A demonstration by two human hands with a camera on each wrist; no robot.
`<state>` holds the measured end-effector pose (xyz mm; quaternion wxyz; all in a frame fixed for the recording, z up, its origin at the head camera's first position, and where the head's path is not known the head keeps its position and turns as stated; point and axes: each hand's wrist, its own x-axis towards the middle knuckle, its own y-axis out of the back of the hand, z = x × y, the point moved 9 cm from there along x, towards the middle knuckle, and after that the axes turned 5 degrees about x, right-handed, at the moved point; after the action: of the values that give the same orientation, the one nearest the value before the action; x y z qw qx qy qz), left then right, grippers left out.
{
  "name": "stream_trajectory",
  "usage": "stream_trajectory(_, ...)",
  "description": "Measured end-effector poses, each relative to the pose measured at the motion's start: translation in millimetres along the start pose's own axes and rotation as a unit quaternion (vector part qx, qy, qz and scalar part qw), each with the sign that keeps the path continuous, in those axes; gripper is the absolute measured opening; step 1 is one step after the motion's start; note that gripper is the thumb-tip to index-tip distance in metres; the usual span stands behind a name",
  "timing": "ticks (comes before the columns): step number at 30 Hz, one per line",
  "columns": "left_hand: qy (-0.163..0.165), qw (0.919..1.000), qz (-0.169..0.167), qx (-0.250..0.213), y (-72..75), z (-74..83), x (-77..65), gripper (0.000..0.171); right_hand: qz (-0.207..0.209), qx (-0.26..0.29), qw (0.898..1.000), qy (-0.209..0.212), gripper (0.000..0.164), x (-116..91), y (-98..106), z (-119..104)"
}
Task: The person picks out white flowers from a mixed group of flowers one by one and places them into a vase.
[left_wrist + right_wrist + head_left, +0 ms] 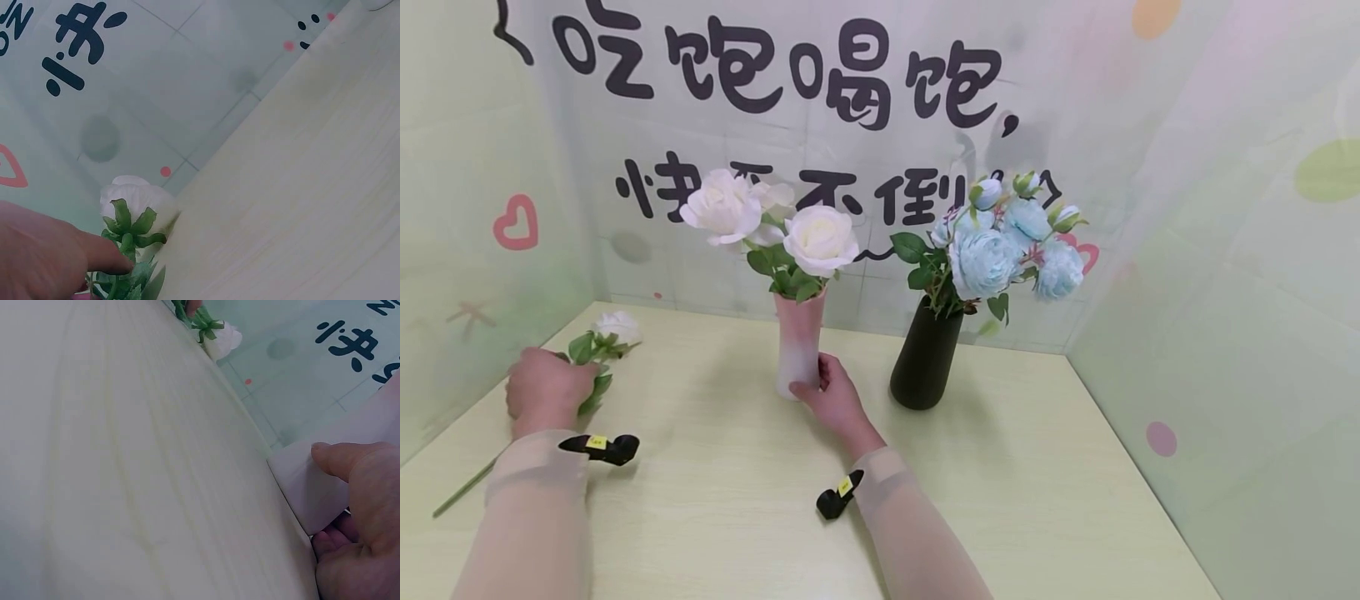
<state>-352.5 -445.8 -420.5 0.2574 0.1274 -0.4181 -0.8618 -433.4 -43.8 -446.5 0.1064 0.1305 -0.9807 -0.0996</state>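
At the left of the table, my left hand (550, 385) holds a single artificial white rose (617, 327) by its leafy stem, which lies low along the tabletop. In the left wrist view, a finger touches the stem just below the bloom (134, 197). Near the middle, my right hand (837, 402) grips the lower part of a pink-and-white vase (799, 337), thumb in front and fingers round the far side. Several white roses (820, 240) stand in this vase. The right wrist view shows the thumb on the pale vase base (300, 475).
To the right of the pink-and-white vase, a black vase (925, 358) holds light-blue flowers (988, 258). Printed fabric walls (880, 150) enclose the pale wooden table (1037, 500) at the back and both sides.
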Motion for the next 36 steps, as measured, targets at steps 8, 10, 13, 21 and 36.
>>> stream_trajectory(8,-0.007,0.9999,0.013,0.002,-0.5,-0.6,3.8,0.045,-0.002,-0.001,1.0,0.004,0.064,-0.1,0.4,-0.1)
stream_trajectory(10,-0.012,0.9998,0.008,0.011,-1.7,-0.4,3.2,0.044,-0.003,-0.001,1.0,0.004,0.064,-0.4,0.2,-0.6)
stream_trajectory(13,-0.017,0.9997,0.003,0.019,-2.7,0.0,1.9,0.044,-0.004,-0.001,1.0,0.004,0.063,-0.9,0.0,-1.7)
stream_trajectory(21,-0.026,0.999,0.003,0.035,-3.2,2.9,1.4,0.045,-0.003,0.0,1.0,0.001,0.063,-0.8,0.0,-2.8)
stream_trajectory(36,-0.062,0.9979,0.007,0.014,-1.1,15.7,1.0,0.048,0.006,-0.009,1.0,-0.021,0.065,-1.5,0.4,0.2)
